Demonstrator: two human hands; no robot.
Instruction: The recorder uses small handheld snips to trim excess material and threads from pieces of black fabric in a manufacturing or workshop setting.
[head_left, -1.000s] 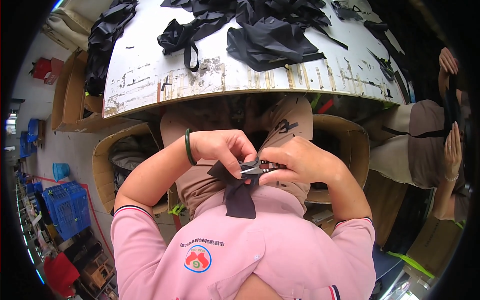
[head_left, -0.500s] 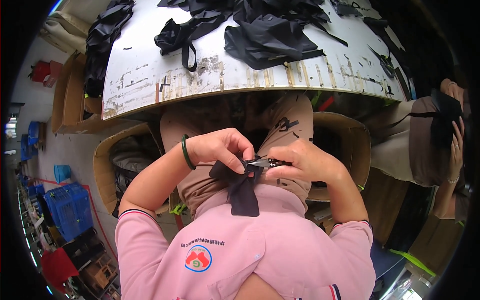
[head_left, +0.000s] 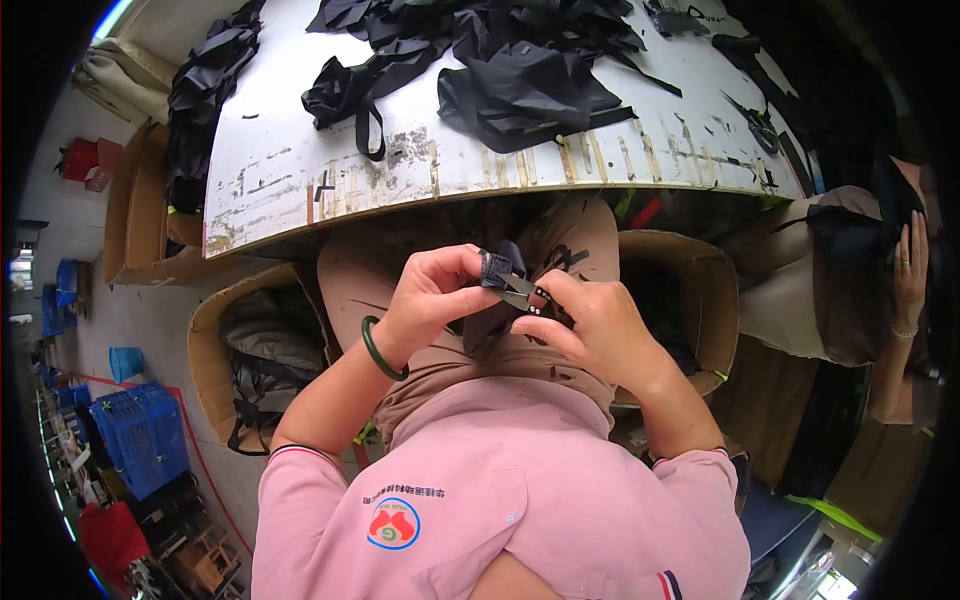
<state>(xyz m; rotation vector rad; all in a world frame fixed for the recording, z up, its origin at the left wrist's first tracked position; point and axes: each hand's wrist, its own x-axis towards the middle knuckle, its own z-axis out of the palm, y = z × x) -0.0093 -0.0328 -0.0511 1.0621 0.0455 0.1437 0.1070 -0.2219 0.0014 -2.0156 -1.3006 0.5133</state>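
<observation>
Above my lap, my left hand pinches a black fabric piece between thumb and fingers. A dark strip end stands up at the fingertips, and the rest of the cloth hangs below. My right hand grips small thread snips with a black handle. Their two metal blades are spread apart and point left, right at the strip by my left fingertips. Whether the blades touch the cloth I cannot tell. Small black scraps lie on my trouser leg.
Ahead, a worn white table bears black fabric pieces and large scissors. Cardboard boxes flank my legs. A blue crate stands at left. At far right, a co-worker's hand rests on black cloth.
Both hands have risen slightly toward the table, and my left hand has turned the cloth so a strip end stands up. The snips' blades now show spread apart.
</observation>
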